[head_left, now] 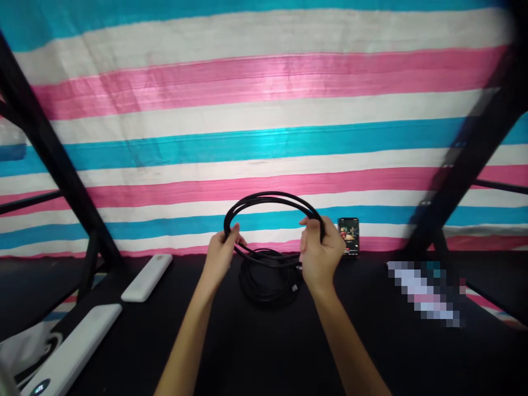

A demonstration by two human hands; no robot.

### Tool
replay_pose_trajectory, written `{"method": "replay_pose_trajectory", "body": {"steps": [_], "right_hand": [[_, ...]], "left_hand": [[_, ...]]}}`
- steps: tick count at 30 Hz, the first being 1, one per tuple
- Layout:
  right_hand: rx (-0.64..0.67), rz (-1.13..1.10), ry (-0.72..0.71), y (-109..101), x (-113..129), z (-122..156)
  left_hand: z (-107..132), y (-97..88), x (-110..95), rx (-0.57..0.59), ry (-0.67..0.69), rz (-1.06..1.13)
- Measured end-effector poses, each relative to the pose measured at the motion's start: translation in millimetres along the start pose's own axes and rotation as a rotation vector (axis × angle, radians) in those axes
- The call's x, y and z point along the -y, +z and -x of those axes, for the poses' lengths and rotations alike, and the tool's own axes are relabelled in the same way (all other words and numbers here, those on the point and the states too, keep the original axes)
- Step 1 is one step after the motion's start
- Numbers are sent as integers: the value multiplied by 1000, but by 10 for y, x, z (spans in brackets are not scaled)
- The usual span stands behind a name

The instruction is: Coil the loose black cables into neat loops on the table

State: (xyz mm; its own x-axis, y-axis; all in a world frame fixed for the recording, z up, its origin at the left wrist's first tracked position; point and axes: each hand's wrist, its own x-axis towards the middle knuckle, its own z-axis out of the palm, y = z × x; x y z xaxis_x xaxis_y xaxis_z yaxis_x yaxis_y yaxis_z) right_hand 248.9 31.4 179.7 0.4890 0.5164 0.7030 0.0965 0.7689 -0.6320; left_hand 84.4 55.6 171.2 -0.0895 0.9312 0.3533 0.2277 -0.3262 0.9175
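As fingers (235, 231) close, both hands grip black cable loop (270, 199)

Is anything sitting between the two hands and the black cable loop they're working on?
Nothing visible does. The left hand and right hand both already grip the black cable loop, raised above the coiled cable on the table. The phone stands off to the right.
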Motion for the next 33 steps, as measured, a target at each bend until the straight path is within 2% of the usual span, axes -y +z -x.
{"method": "replay_pose_trajectory", "body": {"steps": [6,9,12,15,17,20,22,27,30,33], "right_hand": [[-78,-140,-39,82,16,116],[-72,-142,-48,104,18,153],[-102,-105,-65,119,3,163],[-142,-91,-67,140,-12,167],[-160,-69,-60,155,-11,171],[-132,-27,-16,161,-2,163],[-78,-17,61,152,1,138],[39,33,214,102,-4,49],[58,109,191,77,-8,29],[31,150,112,67,-16,51]], "left_hand": [[58,188,35,-36,-66,101],[64,242,68,-147,-119,123],[43,247,97,-306,-191,36],[22,233,103,-448,-183,-95],[10,223,103,-476,-180,-113],[-9,184,116,-457,-205,-74],[-27,125,134,-427,-207,-44],[-82,-86,162,-148,-219,10],[-100,-143,187,-62,-230,-30],[-101,-112,279,10,-294,-100]]}}
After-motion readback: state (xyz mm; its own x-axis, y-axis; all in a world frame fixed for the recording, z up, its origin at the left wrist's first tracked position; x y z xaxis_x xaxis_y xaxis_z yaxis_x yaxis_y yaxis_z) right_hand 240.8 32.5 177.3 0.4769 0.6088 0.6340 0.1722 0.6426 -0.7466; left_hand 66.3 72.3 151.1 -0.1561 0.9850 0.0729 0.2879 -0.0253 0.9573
